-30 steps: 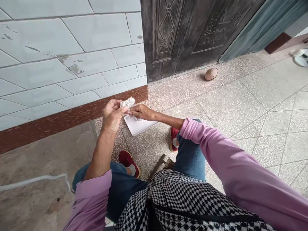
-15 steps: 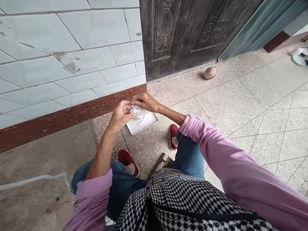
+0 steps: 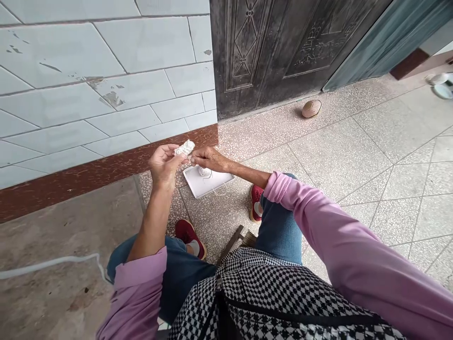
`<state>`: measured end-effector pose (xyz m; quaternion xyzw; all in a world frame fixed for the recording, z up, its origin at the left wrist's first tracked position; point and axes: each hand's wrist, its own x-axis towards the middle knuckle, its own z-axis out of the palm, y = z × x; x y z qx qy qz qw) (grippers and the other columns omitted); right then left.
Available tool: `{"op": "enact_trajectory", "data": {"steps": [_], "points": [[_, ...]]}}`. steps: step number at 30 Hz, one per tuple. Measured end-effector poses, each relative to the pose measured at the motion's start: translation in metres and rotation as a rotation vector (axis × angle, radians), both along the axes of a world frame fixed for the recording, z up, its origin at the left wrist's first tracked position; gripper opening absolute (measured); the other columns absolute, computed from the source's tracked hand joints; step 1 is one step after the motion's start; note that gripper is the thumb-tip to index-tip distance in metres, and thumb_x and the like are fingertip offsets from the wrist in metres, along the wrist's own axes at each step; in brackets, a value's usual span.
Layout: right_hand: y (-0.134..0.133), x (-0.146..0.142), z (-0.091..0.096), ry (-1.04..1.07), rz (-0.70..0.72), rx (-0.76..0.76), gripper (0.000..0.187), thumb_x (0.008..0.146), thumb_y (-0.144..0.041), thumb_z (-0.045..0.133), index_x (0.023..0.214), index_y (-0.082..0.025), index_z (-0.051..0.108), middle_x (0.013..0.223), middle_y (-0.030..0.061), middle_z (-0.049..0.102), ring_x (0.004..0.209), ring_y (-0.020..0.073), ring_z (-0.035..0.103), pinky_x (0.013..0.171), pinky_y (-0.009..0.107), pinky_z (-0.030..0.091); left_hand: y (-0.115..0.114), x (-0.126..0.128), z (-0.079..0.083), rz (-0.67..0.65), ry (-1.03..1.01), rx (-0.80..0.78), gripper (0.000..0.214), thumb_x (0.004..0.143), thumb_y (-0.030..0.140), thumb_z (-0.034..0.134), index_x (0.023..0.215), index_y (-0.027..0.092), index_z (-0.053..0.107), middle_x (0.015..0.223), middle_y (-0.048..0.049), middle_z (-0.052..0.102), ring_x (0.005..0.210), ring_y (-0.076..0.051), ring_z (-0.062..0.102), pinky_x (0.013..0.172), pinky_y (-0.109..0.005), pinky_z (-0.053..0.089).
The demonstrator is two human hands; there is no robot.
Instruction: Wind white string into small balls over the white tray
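Observation:
My left hand [image 3: 163,163] is closed around a small, bunched white yarn piece [image 3: 184,148], which sticks up above thumb and fingers. Close beside it, my right hand [image 3: 208,159] is pinched, its fingertips almost at the lower edge of the yarn piece; whatever lies in that pinch is too small to make out. Below the hands, a ball of white yarn [image 3: 205,172] rests in a shallow white tray [image 3: 198,190] on the floor. A loose strand of yarn [image 3: 222,192] loops over the tray's front edge.
My red shoes [image 3: 187,232] stand on the speckled floor just in front of the tray. A tiled wall [image 3: 148,80] and a dark carved door [image 3: 262,56] rise beyond. A pinkish rounded object [image 3: 312,108] lies by the door. Part of a wooden stool [image 3: 233,241] shows beneath me.
My left hand has moved left and turned, lifting the white yarn piece higher above the tray. The yarn ball now shows below. My right hand has shifted slightly down and stays pinched.

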<state>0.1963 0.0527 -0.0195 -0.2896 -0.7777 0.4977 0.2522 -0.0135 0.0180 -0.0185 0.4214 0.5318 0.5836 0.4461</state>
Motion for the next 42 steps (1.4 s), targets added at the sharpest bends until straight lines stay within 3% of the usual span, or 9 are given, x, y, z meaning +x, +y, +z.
{"op": "enact_trajectory", "data": {"steps": [4,8,12,17,23,26,29,35,42], "points": [[-0.009,0.007,0.015,-0.032,0.004,0.005,0.037,0.128,-0.009,0.068,0.092,-0.018,0.067,0.079,-0.0034,0.062,0.078,0.0135,0.056,0.076,0.026,0.041,0.003,-0.005,-0.001,0.079,0.212,0.013,0.040,0.063,0.028,0.099,0.096,0.025,0.077,0.087,-0.0005,0.077,0.075,-0.019,0.070,0.067,-0.030,0.060],[0.005,0.022,0.042,-0.038,-0.184,-0.032,0.035,0.128,-0.010,0.070,0.094,-0.019,0.070,0.078,-0.0036,0.060,0.081,0.0150,0.054,0.075,0.030,0.039,-0.004,-0.001,0.003,-0.149,0.267,0.000,0.035,0.062,0.024,0.096,0.094,0.026,0.081,0.088,-0.0016,0.079,0.075,-0.019,0.068,0.065,-0.029,0.056],[0.019,0.030,0.054,-0.054,-0.323,-0.127,0.044,0.124,-0.001,0.067,0.086,-0.021,0.062,0.073,-0.0063,0.052,0.079,0.0119,0.046,0.076,0.033,0.036,-0.012,0.007,0.011,-0.337,0.032,-0.021,0.047,0.064,0.033,0.106,0.103,0.025,0.081,0.101,-0.0071,0.083,0.084,-0.023,0.077,0.071,-0.035,0.070],[0.012,0.019,0.035,-0.020,-0.206,-0.214,0.031,0.129,-0.005,0.066,0.100,-0.017,0.070,0.073,-0.0098,0.047,0.072,0.0109,0.040,0.070,0.031,0.032,-0.007,0.006,0.011,-0.211,-0.105,0.009,0.053,0.066,0.036,0.106,0.104,0.027,0.071,0.109,-0.0076,0.084,0.094,-0.024,0.082,0.076,-0.036,0.076],[0.005,0.004,0.011,0.049,-0.134,-0.235,0.020,0.128,-0.018,0.080,0.111,-0.014,0.073,0.074,-0.0115,0.048,0.069,0.0110,0.037,0.064,0.026,0.029,-0.003,0.013,0.003,-0.084,0.061,0.013,0.060,0.062,0.034,0.111,0.100,0.028,0.064,0.104,-0.0045,0.084,0.091,-0.023,0.081,0.071,-0.029,0.068],[0.006,0.007,0.006,0.073,-0.139,-0.239,0.020,0.131,-0.023,0.079,0.114,-0.014,0.072,0.073,-0.0116,0.047,0.068,0.0107,0.039,0.064,0.024,0.031,-0.008,0.012,0.003,-0.162,0.098,0.021,0.061,0.062,0.032,0.111,0.110,0.027,0.073,0.111,-0.0066,0.088,0.096,-0.024,0.084,0.078,-0.031,0.071],[0.008,0.010,0.001,0.099,-0.119,-0.293,0.021,0.132,-0.022,0.077,0.113,-0.015,0.072,0.067,-0.0128,0.045,0.062,0.0096,0.038,0.059,0.022,0.031,-0.013,0.008,0.005,-0.272,0.111,0.008,0.065,0.069,0.043,0.110,0.125,0.023,0.085,0.128,-0.0141,0.092,0.107,-0.030,0.088,0.085,-0.038,0.076],[0.011,0.010,-0.011,0.136,-0.062,-0.337,0.057,0.136,-0.053,0.081,0.093,-0.021,0.060,0.064,-0.0092,0.054,0.053,0.0071,0.040,0.049,0.016,0.032,-0.012,0.005,0.004,-0.266,0.056,-0.043,0.071,0.072,0.067,0.114,0.121,0.021,0.090,0.119,-0.0157,0.090,0.094,-0.027,0.083,0.071,-0.035,0.070],[0.012,0.012,-0.017,0.120,0.004,-0.274,0.044,0.135,-0.036,0.081,0.098,-0.017,0.067,0.068,-0.0083,0.058,0.056,0.0071,0.047,0.051,0.015,0.037,-0.008,0.007,-0.005,-0.368,0.022,-0.098,0.072,0.077,0.072,0.112,0.125,0.023,0.090,0.108,-0.0114,0.090,0.083,-0.027,0.084,0.066,-0.035,0.068]]}}
